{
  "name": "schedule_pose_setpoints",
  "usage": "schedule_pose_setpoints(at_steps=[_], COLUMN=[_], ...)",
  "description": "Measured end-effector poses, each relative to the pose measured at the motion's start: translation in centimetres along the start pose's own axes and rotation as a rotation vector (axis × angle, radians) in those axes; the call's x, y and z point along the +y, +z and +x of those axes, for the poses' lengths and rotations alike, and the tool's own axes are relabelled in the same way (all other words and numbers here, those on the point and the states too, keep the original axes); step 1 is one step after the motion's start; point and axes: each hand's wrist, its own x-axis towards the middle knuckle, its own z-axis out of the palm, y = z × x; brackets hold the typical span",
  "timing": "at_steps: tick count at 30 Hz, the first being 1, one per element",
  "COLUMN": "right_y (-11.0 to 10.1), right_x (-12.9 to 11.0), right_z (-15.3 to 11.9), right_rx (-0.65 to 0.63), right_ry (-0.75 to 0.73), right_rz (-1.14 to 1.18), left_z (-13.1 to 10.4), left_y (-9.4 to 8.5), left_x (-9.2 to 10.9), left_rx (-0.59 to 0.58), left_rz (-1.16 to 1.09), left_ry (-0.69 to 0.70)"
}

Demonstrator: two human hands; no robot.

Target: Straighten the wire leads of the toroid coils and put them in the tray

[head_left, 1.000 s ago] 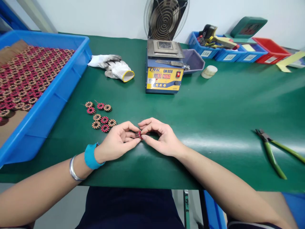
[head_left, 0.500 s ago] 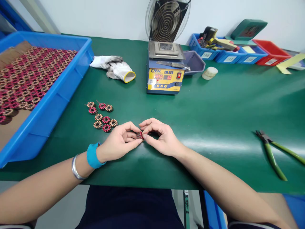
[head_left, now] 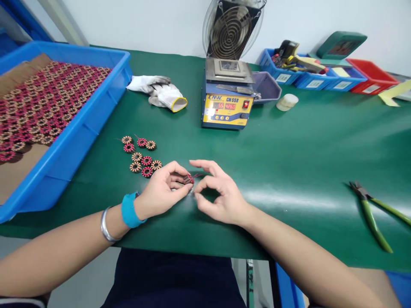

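My left hand (head_left: 160, 188) is closed around a small wound ring coil (head_left: 189, 179) with red windings, its thin wire ends sticking out to the right. Just to the right, my right hand (head_left: 221, 194) brings thumb and index tips together in a pinch, while another finger stretches out above the wires. What lies between the pinching tips is too small to make out. Left of my hands, several loose ring coils (head_left: 147, 161), some red and some copper-coloured, lie in a loose group on the green mat (head_left: 257, 162).
A blue tray (head_left: 93, 128) full of similar coils stands on the left. White gloves (head_left: 163, 95), a solder pot (head_left: 226, 102) with a digital display and a fan (head_left: 229, 34) are at the back. Small bins (head_left: 313, 81) line the back right. Green-handled cutters (head_left: 369, 214) lie at the right.
My right hand has drawn slightly away from the coil and lifted one finger. Wire ends now show beside the coil, which stays in my left hand. The view has shifted slightly.
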Motion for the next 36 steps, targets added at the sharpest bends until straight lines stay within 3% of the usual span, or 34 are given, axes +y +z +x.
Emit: schedule_pose_setpoints(at_steps=[2,6,11,19,24,27,32,36], right_y=[-0.1,-0.8,-1.0,-0.7,-1.8,-2.1,-1.6,-1.2], right_x=[-0.2,0.6,1.5,1.4,2.3,2.6,2.1,1.7], right_z=[-0.1,0.3,0.8,0.8,0.9,1.1,1.1,1.0], right_rx=[0.003,0.088,-0.090,-0.119,-0.032,0.028,-0.110,-0.138], right_ry=[-0.036,0.092,0.160,0.128,0.187,0.268,0.188,0.144], right_rz=[0.006,0.052,0.024,-0.033,-0.043,0.079,0.179,0.174], left_z=[0.0,-0.1,-0.2,-0.2,-0.4,-0.5,-0.5,-0.5], left_y=[0.0,0.0,-0.1,0.0,-0.3,-0.4,-0.5,-0.6], left_x=[0.1,0.2,0.2,0.3,0.1,0.1,0.0,-0.2], left_rx=[-0.018,-0.061,-0.068,-0.085,-0.087,-0.103,-0.140,-0.170], left_rz=[0.004,0.024,0.009,0.017,0.010,-0.023,-0.052,-0.026], left_ry=[0.015,0.017,0.025,0.043,0.028,0.075,0.201,0.225])
